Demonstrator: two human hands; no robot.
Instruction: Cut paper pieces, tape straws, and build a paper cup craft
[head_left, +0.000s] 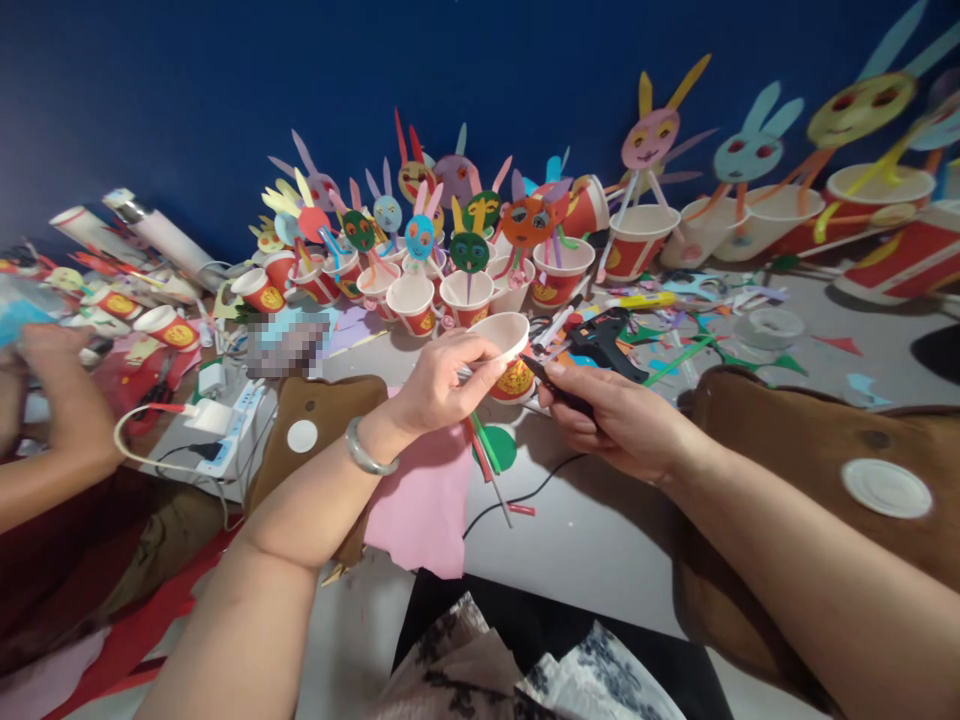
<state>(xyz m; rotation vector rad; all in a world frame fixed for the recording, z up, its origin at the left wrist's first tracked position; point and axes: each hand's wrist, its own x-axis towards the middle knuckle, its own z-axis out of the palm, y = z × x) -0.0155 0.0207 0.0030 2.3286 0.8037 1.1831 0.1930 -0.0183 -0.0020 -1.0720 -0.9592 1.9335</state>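
Note:
My left hand (448, 378) is closed on a paper cup (514, 380), white inside, with red and gold print outside. Its mouth tilts up just beyond my fingers. Below that hand, green straws (487, 442) and a thin grey stick (501, 492) slant downward; whether my fingers grip them too I cannot tell. My right hand (626, 412) is wrapped round a slim black-handled tool (566, 388) whose tip points at the cup's side. The kind of tool is unclear, as my fingers cover much of it. A green paper disc (499, 448) lies under the straws.
Behind my hands stand several paper cups (466, 292) with paper animal faces on straws. A black glue gun (604, 340) lies among scraps. Brown cushions (795, 510) flank me. Pink paper (420, 500) lies in front, a power strip (238, 425) and another person's arm (64, 430) at left.

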